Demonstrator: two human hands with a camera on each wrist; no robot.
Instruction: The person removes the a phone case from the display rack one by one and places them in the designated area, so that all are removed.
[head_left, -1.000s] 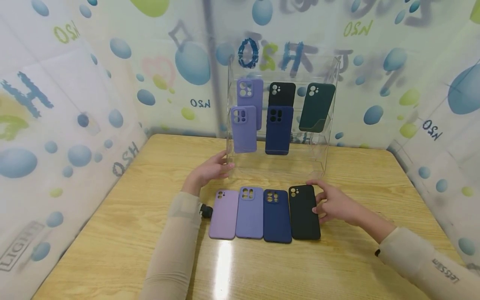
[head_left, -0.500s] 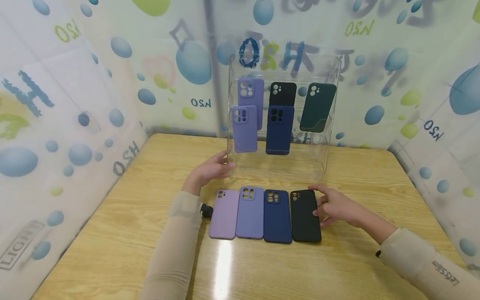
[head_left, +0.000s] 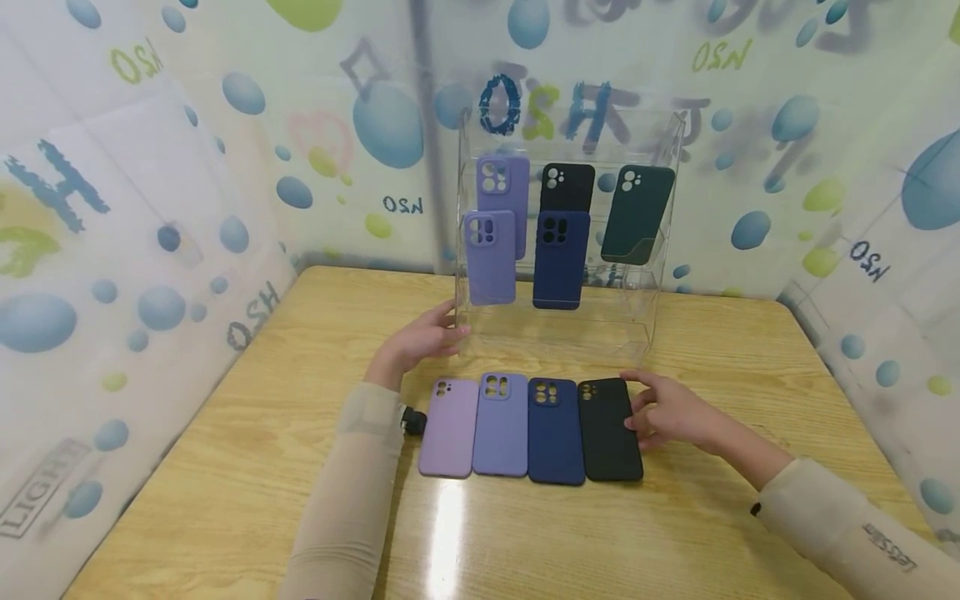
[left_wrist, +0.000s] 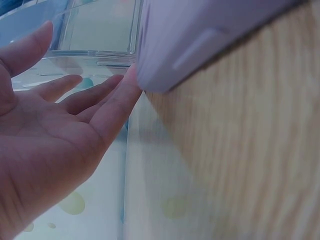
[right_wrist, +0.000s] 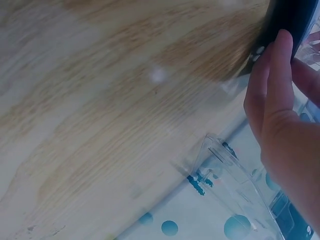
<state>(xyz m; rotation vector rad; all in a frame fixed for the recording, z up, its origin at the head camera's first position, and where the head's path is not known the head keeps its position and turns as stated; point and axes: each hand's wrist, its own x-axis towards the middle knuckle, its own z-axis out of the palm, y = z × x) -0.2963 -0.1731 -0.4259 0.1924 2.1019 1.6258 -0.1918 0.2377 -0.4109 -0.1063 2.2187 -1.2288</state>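
Note:
A row of phone cases lies on the table: a pink-lilac case (head_left: 448, 429), a lavender case (head_left: 501, 433), a navy case (head_left: 556, 437) and a black case (head_left: 611, 429) at the right end. My right hand (head_left: 671, 412) holds the black case by its right edge and upper corner; in the right wrist view, fingers lie on either side of the dark case (right_wrist: 295, 17). My left hand (head_left: 422, 340) rests its extended fingers against the lower left side of a clear acrylic display stand (head_left: 555, 333). Its palm (left_wrist: 50, 135) holds nothing, close to the pink-lilac case (left_wrist: 195, 40).
The tiered stand bears two lavender cases (head_left: 491, 267), a black case (head_left: 566, 187), a navy case (head_left: 558, 267) and a dark green case (head_left: 637, 217). Patterned curtains (head_left: 337, 142) enclose the wooden table (head_left: 255, 433) at the back and sides.
The black case has come down level with the row, then shifted slightly left against the navy case, with my right hand on it. My left hand has stayed at the stand.

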